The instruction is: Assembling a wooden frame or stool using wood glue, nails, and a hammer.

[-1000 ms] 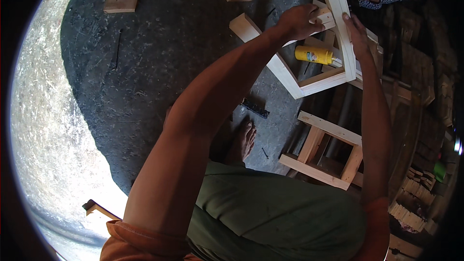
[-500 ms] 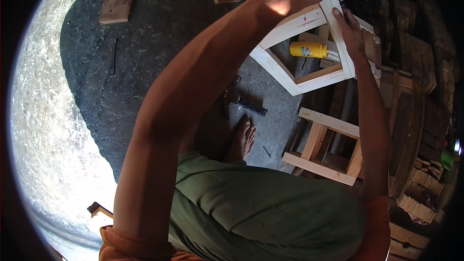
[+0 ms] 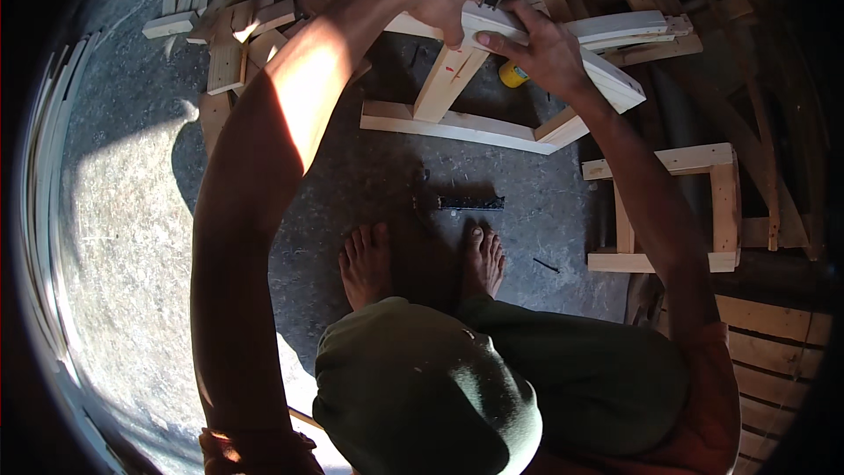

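Two hands gripped one pale wooden frame in the head view, held up above the grey concrete floor. The left hand was clenched over the frame's top rail, fingers wrapped round the front edge. The right hand grasped the same rail just beside it, fingers spread over the wood where a side rail met it. Below the frame, two bare feet stood on the floor, with a dark flat tool lying between them and the frame's lower rail. A yellow container showed through the frame, partly hidden by the right hand. To the right of the frame, a second wooden frame rested on the floor. Left of it, short wood offcuts lay scattered in a heap.
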Action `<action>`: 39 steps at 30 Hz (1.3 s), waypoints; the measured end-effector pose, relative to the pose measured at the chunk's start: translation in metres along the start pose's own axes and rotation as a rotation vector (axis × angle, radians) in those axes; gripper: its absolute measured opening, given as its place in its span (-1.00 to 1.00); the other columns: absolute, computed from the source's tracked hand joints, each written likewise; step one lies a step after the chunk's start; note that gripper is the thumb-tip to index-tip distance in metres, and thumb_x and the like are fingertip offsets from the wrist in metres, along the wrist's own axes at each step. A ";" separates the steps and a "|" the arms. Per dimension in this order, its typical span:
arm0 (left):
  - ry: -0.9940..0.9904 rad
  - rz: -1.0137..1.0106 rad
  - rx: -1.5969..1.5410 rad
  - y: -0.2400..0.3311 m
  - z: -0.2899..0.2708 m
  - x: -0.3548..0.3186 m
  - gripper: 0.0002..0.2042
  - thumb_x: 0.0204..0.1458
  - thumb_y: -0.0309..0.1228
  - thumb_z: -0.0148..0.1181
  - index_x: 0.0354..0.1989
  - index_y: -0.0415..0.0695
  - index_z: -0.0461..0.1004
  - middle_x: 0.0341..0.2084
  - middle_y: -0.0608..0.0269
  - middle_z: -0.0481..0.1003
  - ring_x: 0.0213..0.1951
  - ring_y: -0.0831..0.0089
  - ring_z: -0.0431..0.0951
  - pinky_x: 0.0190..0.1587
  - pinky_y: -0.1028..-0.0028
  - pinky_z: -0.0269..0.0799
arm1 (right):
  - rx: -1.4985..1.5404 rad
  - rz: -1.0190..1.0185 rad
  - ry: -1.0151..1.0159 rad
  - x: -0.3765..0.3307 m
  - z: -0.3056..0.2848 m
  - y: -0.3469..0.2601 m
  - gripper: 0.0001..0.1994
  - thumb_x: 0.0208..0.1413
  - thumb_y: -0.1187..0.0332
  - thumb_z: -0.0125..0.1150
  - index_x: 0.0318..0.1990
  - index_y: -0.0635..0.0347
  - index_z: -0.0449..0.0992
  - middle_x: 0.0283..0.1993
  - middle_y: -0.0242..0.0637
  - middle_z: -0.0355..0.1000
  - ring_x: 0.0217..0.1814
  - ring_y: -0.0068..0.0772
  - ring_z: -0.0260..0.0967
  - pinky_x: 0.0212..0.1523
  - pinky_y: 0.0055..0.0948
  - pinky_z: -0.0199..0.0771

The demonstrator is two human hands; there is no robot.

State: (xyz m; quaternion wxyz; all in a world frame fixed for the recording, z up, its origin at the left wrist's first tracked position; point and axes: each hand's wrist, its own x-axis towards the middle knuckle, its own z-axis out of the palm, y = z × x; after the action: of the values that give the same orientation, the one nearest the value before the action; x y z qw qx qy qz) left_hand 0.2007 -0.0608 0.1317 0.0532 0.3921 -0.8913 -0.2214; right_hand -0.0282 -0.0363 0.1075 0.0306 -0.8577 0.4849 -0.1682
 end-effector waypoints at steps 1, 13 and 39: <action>0.003 -0.017 0.012 0.003 -0.001 -0.002 -0.49 -0.23 -0.25 0.48 -0.08 -0.26 0.56 -0.29 0.01 0.61 -0.23 0.13 0.63 -0.15 0.28 0.50 | -0.038 -0.042 0.008 -0.004 -0.003 -0.006 -0.38 0.04 -0.24 0.33 0.06 0.02 0.46 -0.28 -0.13 0.62 -0.13 0.02 0.60 -0.04 -0.09 0.53; -0.074 -0.127 -0.159 0.041 0.009 -0.019 -0.54 -0.15 -0.30 0.37 -0.03 -0.22 0.52 -0.31 -0.08 0.61 -0.25 0.11 0.66 -0.14 0.25 0.53 | -0.007 -0.212 0.467 -0.071 0.001 -0.015 -0.48 -0.08 0.15 0.53 -0.01 0.14 0.45 -0.12 -0.25 0.47 0.05 -0.07 0.42 -0.04 -0.12 0.47; -0.048 -0.140 -0.049 0.057 0.035 -0.028 -0.81 0.10 -0.47 0.26 -0.13 -0.24 0.59 -0.26 0.01 0.66 -0.23 0.28 0.73 -0.26 0.42 0.65 | 0.967 -0.066 0.112 -0.086 0.088 0.006 -0.64 0.03 0.34 0.33 0.02 0.13 0.60 -0.05 -0.19 0.53 0.01 -0.15 0.51 -0.03 -0.20 0.66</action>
State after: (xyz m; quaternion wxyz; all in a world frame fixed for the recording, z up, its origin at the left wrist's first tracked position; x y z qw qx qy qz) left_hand 0.1720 0.0060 0.1279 0.0258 0.4466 -0.8570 -0.2558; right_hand -0.0460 0.0232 0.0007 0.3941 -0.7498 0.3246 -0.4209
